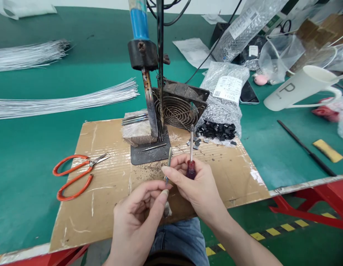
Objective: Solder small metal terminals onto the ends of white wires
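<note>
- while the left hand [138, 214] pinches the slim metal pin [169, 159] low down with its fingers, it seems stiff, light, slippery.
- right hand [197, 186] fingers close round the screwdriver [191, 147] handle.

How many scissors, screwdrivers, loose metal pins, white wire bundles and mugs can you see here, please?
Orange scissors: 1
Screwdriver, in the right hand: 1
Metal pin, pinched by the left hand: 1
White wire bundles: 2
Mug: 1
Total: 6

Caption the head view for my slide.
Right hand holds a screwdriver and metal rod; left hand touches its lower end.
</note>
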Demonstrator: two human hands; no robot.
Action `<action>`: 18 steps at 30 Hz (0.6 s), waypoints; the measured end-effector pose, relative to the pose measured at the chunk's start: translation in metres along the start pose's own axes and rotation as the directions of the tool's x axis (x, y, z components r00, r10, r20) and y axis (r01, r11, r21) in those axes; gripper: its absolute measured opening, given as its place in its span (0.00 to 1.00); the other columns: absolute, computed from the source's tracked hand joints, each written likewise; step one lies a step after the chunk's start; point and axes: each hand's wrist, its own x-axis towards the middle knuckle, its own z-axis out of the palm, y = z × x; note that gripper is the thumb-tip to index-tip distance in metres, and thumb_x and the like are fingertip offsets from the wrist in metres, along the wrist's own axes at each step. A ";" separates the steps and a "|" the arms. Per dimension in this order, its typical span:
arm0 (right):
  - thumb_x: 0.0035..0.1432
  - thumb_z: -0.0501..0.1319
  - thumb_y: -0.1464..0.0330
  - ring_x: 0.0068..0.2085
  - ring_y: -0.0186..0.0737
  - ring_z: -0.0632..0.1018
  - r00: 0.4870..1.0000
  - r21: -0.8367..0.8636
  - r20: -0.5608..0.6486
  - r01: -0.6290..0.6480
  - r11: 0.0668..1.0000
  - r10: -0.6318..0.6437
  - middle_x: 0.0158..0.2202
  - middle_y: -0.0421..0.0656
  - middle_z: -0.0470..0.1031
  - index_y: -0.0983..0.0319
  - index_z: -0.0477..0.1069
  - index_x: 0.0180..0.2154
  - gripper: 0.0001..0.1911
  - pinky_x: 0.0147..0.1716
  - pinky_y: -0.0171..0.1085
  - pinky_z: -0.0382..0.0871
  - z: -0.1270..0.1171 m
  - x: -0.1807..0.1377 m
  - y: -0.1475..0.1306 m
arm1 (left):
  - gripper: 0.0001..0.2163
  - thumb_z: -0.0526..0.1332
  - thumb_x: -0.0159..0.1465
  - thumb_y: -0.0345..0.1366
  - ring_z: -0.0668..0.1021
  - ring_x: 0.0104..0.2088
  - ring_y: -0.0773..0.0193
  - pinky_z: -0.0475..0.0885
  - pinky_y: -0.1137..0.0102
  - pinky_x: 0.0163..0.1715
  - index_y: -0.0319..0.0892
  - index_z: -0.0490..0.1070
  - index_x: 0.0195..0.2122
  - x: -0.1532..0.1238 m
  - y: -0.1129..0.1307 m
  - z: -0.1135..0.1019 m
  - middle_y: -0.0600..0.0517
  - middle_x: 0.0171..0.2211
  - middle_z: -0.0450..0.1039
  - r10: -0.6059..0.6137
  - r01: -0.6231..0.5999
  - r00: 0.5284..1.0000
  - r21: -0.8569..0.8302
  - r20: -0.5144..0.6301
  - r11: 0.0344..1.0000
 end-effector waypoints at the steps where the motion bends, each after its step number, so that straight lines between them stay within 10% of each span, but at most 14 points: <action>1: 0.49 0.77 0.71 0.17 0.22 0.66 1.000 -0.022 -0.008 0.007 1.000 -0.007 0.20 0.30 0.70 0.63 0.74 0.30 0.13 0.20 0.25 0.64 0.000 0.000 0.000 | 0.05 0.71 0.63 0.35 0.68 0.19 0.74 0.61 0.82 0.16 0.43 0.82 0.40 0.001 -0.001 -0.002 0.56 0.23 0.75 0.014 -0.014 0.999 0.009 0.029 1.000; 8: 0.52 0.74 0.66 0.23 0.32 0.75 0.996 -0.189 -0.036 0.071 0.979 -0.079 0.22 0.35 0.74 0.61 0.73 0.31 0.11 0.25 0.31 0.66 0.005 0.000 -0.003 | 0.07 0.70 0.65 0.39 0.68 0.19 0.73 0.62 0.82 0.16 0.43 0.81 0.42 0.007 -0.009 -0.010 0.55 0.23 0.75 0.009 -0.010 0.996 0.010 0.088 1.000; 18: 0.54 0.73 0.66 0.24 0.31 0.64 0.966 -0.418 -0.063 0.203 0.886 -0.251 0.23 0.33 0.70 0.60 0.76 0.31 0.08 0.24 0.33 0.59 0.012 0.001 -0.002 | 0.11 0.71 0.63 0.43 0.61 0.16 0.76 0.56 0.82 0.14 0.40 0.82 0.40 0.008 -0.003 -0.001 0.58 0.18 0.67 -0.095 0.094 0.995 -0.032 -0.039 0.995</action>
